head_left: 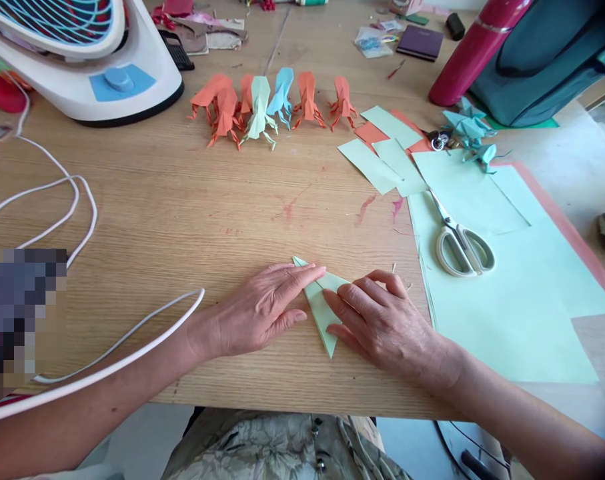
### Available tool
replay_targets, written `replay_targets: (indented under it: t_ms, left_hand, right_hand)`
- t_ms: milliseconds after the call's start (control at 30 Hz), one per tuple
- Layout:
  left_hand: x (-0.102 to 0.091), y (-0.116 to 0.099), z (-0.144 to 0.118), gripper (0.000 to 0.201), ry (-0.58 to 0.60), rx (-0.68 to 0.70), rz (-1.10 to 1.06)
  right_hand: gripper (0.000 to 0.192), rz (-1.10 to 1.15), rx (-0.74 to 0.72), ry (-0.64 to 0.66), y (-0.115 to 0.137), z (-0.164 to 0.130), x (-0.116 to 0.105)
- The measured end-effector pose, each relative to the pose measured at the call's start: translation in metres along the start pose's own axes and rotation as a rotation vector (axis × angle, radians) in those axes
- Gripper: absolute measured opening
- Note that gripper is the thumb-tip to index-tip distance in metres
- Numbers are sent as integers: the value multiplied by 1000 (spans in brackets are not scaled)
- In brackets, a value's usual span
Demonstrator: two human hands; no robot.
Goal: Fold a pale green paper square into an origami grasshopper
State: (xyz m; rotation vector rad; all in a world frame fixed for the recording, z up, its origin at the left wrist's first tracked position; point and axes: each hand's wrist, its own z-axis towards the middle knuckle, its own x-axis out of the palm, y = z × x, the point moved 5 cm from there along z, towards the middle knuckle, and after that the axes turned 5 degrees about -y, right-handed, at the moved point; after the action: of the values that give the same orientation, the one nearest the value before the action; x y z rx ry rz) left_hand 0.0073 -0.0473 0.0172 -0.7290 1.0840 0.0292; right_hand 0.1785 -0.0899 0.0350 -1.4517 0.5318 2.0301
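Our hands, left [262, 313] and right [382, 320], press flat on the green paper [322, 310], creasing it on the desk [182, 213]; next fold likely needs aligned edges.

A home craft table: a worn wooden tabletop [182, 213] carries folded paper figures [262, 103], scissors [459, 243] on cut paper sheets [507, 293], and a white fan base [107, 80] (household clutter behind).

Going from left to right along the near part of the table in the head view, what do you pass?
White cable → left hand → folded green paper → right hand → scissors.
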Motion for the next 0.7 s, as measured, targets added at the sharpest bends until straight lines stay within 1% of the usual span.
replay_targets:
  t_ms: [67,133,200,267,367,500,600,700]
  left_hand:
    - [-5,3,2,49,-44,-71,-54]
    - [-10,8,3,44,-114,-118,-20]
    - [-14,11,3,38,-196,-109,83]
    - [-15,10,3,35,-237,-43,193]
    - [-13,8,1,35,-223,30,312]
    - [-11,6,-2,40,-189,33,385]
    - [-9,5,-5,42,-167,45,433]
    - [-9,5,-6,41,-164,59,475]
  right_hand:
    - [28,13,-1,16,-1,4,1]
    - [30,24,-4,23,-2,9,2]
    - [33,27,-9,24,-3,13,3]
    - [36,20,-11,36,-3,17,4]
    - [36,6,-9,66,-4,25,8]
    - [38,11,-2,94,-4,33,12]
    - [40,13,2,98,-5,33,13]
    - [41,6,7,90,-4,27,10]
